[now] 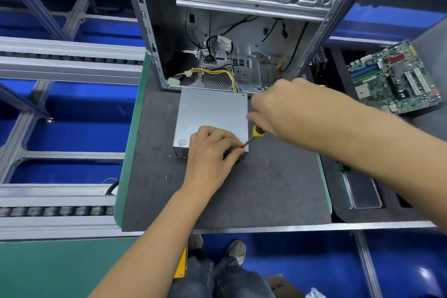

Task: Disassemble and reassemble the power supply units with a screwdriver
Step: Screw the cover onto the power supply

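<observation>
A silver-grey metal power supply box (212, 116) lies flat on the dark grey mat of the worktop (278, 189), near the middle of the mat and just in front of the open silver computer case (229, 31) that stands at the worktop's far edge. The box's long axis runs from the near edge toward the far edge, its vented end with a round sticker facing the person and its far end touching or almost touching the case, where yellow and black cables (208, 72) bunch inside. The left hand (210, 152) rests over the near right corner of the box, fingers curled, the tips pinched about the metal shaft where it meets that corner. The right hand (287, 109) closes its grip round the handle of a yellow-and-black screwdriver (254, 135), only the lower part of the handle showing below the fist. The tool slants, its tip pointing down and leftward to the box's near right corner, its handle up and to the right. Two small screws (169, 156) lie loose on the mat to the left of the box. A green circuit board (394, 77) sits propped at the worktop's far right, and a clear plastic tray (362, 191) lies along the right edge.
</observation>
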Action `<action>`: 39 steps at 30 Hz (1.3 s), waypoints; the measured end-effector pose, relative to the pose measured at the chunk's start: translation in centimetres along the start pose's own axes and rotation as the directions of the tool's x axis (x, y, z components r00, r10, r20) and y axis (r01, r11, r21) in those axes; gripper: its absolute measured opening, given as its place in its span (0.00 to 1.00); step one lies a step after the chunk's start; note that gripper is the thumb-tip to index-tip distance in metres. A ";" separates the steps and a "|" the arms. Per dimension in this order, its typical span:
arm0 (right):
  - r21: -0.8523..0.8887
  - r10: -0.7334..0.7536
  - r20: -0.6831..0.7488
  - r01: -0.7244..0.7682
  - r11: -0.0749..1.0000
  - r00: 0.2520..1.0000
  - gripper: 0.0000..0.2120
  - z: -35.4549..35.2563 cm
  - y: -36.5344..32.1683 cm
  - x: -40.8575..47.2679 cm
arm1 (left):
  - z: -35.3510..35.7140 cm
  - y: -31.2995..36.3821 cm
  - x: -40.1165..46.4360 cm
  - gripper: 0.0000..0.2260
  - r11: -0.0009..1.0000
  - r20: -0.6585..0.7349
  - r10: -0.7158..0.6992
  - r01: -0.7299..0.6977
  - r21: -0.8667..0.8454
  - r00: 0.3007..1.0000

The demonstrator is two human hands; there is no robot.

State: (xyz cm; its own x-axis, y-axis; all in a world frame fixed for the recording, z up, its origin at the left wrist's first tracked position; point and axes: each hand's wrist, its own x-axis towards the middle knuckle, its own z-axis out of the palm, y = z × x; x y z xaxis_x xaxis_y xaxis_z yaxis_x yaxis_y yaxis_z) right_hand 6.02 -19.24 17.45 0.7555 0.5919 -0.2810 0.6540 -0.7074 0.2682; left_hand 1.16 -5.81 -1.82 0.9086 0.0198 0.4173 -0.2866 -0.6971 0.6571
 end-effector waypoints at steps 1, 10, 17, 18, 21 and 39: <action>-0.073 0.036 0.034 -0.033 0.997 0.999 0.15 0.0 0.0 0.0 | 0.0 0.0 0.0 0.03 1.000 0.001 0.001 -0.001 -0.003 1.000; -0.048 -0.070 0.058 0.073 0.996 0.996 0.15 -0.2 0.2 0.7 | 0.1 -0.2 0.0 0.03 1.000 -0.009 0.012 -0.012 -0.011 1.000; 0.268 -0.098 0.153 0.054 0.962 0.983 0.07 -1.1 0.6 1.1 | -0.5 -0.6 -0.2 0.06 0.998 0.041 0.052 -0.051 -0.021 0.998; 0.208 -0.077 0.155 0.043 0.977 0.985 0.05 -1.2 0.5 1.2 | -0.6 -0.7 -0.2 0.08 0.998 0.060 0.061 -0.060 -0.027 0.996; -0.060 -0.017 0.080 0.022 0.998 0.997 0.14 -0.7 -0.1 1.5 | -1.5 -1.0 -0.5 0.11 0.995 0.070 0.076 -0.071 -0.075 0.995; 0.177 -0.022 0.076 0.009 0.984 0.997 0.02 -0.7 -0.5 1.0 | -8.5 -10.6 -11.0 0.10 0.941 -0.017 -0.239 0.236 0.241 0.971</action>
State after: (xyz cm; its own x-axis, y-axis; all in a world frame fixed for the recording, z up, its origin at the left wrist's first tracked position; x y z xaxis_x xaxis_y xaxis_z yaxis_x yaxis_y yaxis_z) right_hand 6.43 -18.01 17.65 0.7355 0.5766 -0.3558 0.6429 -0.7596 0.0980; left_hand -8.35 7.46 -8.09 0.9453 0.1980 0.2593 0.0176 -0.8245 0.5655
